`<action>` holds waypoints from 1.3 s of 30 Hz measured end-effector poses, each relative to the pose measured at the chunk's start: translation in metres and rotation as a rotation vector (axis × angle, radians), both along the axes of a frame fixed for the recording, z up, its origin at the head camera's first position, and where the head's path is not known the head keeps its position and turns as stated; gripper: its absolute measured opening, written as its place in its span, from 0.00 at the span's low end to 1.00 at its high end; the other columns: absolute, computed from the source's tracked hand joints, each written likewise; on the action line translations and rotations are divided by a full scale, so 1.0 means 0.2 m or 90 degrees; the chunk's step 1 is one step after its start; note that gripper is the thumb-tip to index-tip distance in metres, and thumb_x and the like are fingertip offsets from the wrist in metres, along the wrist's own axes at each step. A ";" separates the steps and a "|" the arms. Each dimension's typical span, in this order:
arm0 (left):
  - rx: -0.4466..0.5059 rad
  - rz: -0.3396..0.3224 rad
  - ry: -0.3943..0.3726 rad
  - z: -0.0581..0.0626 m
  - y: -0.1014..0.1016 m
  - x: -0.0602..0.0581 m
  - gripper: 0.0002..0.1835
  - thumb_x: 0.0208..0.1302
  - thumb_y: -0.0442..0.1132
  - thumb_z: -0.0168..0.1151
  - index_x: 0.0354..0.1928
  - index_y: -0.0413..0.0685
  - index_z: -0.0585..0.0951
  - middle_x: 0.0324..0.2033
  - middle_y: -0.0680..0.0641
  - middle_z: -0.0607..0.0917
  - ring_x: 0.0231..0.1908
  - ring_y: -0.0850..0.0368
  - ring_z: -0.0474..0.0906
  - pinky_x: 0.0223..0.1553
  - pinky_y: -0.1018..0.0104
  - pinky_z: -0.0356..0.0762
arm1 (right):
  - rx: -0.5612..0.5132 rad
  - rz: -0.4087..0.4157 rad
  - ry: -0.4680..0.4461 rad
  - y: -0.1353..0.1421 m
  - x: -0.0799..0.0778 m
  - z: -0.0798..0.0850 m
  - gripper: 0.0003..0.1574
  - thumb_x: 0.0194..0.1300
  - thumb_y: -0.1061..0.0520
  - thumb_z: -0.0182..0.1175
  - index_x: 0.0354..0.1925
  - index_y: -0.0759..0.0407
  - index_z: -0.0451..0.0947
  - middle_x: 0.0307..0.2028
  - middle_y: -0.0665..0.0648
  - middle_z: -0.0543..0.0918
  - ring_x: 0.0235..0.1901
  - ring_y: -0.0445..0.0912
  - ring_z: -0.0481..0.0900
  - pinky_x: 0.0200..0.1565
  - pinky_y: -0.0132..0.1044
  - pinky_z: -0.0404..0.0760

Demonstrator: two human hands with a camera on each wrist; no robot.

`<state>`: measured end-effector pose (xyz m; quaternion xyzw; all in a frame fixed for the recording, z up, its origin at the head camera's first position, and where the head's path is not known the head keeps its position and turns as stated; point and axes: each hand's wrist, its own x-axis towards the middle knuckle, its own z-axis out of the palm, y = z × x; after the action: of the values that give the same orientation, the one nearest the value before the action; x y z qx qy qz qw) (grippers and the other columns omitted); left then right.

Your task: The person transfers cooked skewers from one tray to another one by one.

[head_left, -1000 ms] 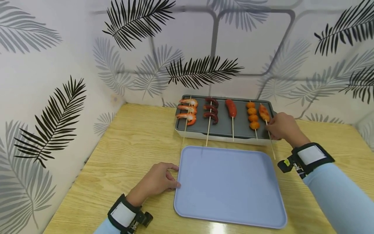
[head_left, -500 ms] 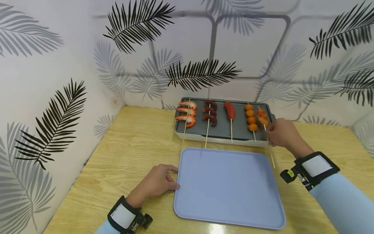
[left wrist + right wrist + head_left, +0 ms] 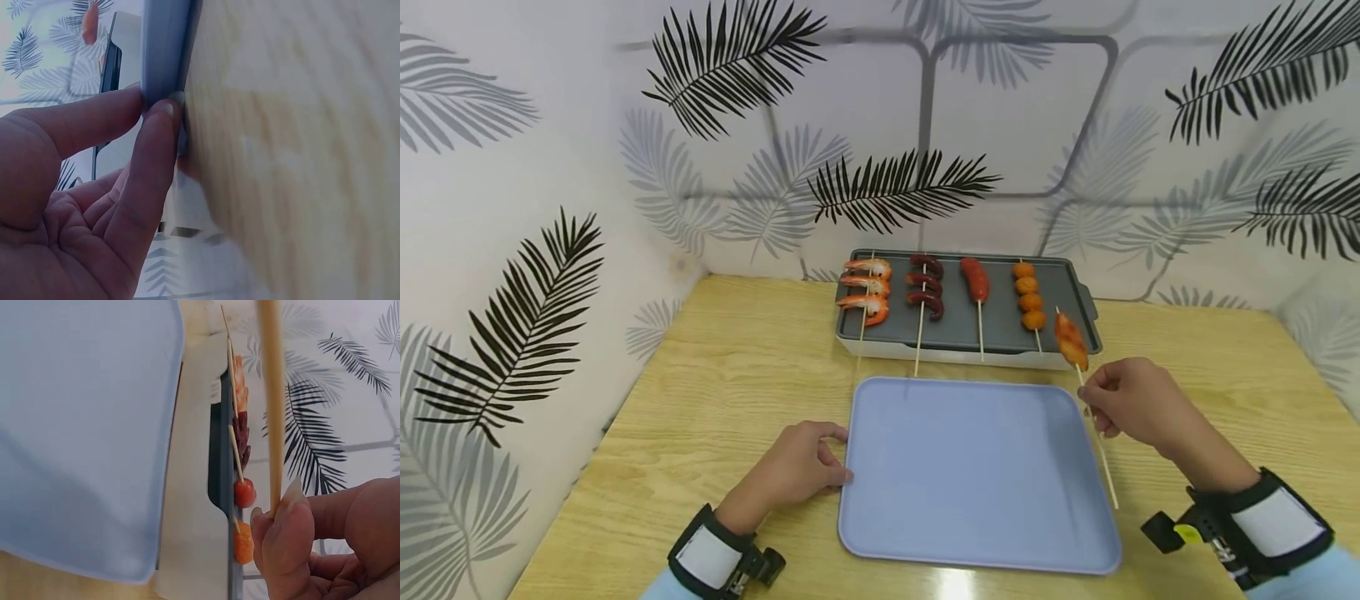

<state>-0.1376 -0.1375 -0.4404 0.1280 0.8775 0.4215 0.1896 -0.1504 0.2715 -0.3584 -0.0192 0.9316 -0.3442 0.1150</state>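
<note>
My right hand [image 3: 1138, 404] pinches the wooden stick of a skewer [image 3: 1071, 340] that bears one browned, orange-red piece shaped like a chicken wing. The piece overlaps the front right corner of the grill [image 3: 1000, 333], and the stick's lower end hangs past the tray's right side. In the right wrist view thumb and finger meet on the stick [image 3: 274, 425]. My left hand [image 3: 801, 462] pinches the left edge of the light blue tray [image 3: 977, 475]. Seen from the left wrist, the thumb lies on the tray's rim [image 3: 164, 56] with a finger under it.
On the grill lie a shrimp skewer [image 3: 867, 287], a dark red skewer of curled tentacle-like pieces [image 3: 925, 287], a red sausage skewer [image 3: 976, 280] and a skewer of orange balls [image 3: 1028, 297]. A leaf-patterned wall [image 3: 880, 125] stands behind the wooden table [image 3: 737, 358].
My right hand has lifted the browned skewer off the grill's right end and drawn it back towards me, beside the tray. The left hand keeps its place at the tray's edge.
</note>
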 end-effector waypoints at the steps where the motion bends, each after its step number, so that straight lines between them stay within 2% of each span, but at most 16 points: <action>1: 0.000 0.001 -0.002 0.00 0.00 0.00 0.27 0.54 0.32 0.73 0.56 0.33 0.77 0.20 0.53 0.84 0.21 0.59 0.81 0.24 0.65 0.73 | -0.006 -0.005 0.000 0.00 0.03 -0.02 0.14 0.71 0.59 0.54 0.31 0.67 0.77 0.18 0.53 0.76 0.21 0.45 0.79 0.27 0.39 0.82; 8: 0.002 0.003 -0.002 0.01 -0.01 0.01 0.27 0.53 0.32 0.73 0.56 0.33 0.77 0.21 0.53 0.85 0.21 0.59 0.81 0.24 0.65 0.75 | -0.078 -0.039 -0.024 -0.04 0.19 -0.14 0.10 0.69 0.62 0.56 0.34 0.69 0.78 0.18 0.54 0.77 0.19 0.45 0.77 0.24 0.37 0.80; 13: -0.015 0.011 0.006 0.01 -0.03 0.01 0.27 0.53 0.32 0.73 0.55 0.33 0.77 0.21 0.53 0.85 0.21 0.60 0.81 0.24 0.65 0.74 | -0.121 -0.043 -0.038 -0.08 0.27 -0.21 0.09 0.68 0.63 0.57 0.32 0.68 0.77 0.17 0.54 0.77 0.18 0.44 0.77 0.23 0.37 0.80; 21: -0.015 0.009 0.012 0.02 -0.04 0.01 0.26 0.53 0.31 0.73 0.55 0.33 0.77 0.21 0.53 0.84 0.21 0.60 0.80 0.23 0.65 0.73 | -0.100 -0.069 -0.032 -0.10 0.27 -0.29 0.08 0.65 0.64 0.57 0.30 0.67 0.78 0.16 0.53 0.76 0.17 0.44 0.77 0.21 0.36 0.78; 33: -0.010 -0.013 0.004 0.01 -0.01 -0.02 0.26 0.54 0.31 0.72 0.55 0.33 0.77 0.20 0.53 0.84 0.20 0.59 0.80 0.23 0.65 0.73 | -0.042 -0.093 -0.027 -0.07 0.28 -0.35 0.08 0.65 0.64 0.57 0.28 0.65 0.79 0.15 0.52 0.77 0.16 0.44 0.77 0.20 0.35 0.78; 39: -0.016 -0.010 -0.001 0.02 0.00 -0.01 0.26 0.53 0.31 0.73 0.55 0.33 0.78 0.21 0.53 0.84 0.21 0.60 0.80 0.23 0.65 0.74 | -0.007 -0.096 -0.026 -0.06 0.30 -0.37 0.09 0.65 0.63 0.57 0.29 0.64 0.79 0.15 0.51 0.77 0.16 0.43 0.78 0.20 0.35 0.76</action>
<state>-0.1403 -0.1371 -0.4372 0.1319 0.8816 0.4091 0.1950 -0.0909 0.2595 -0.4318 0.0577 0.9259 -0.3575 0.1076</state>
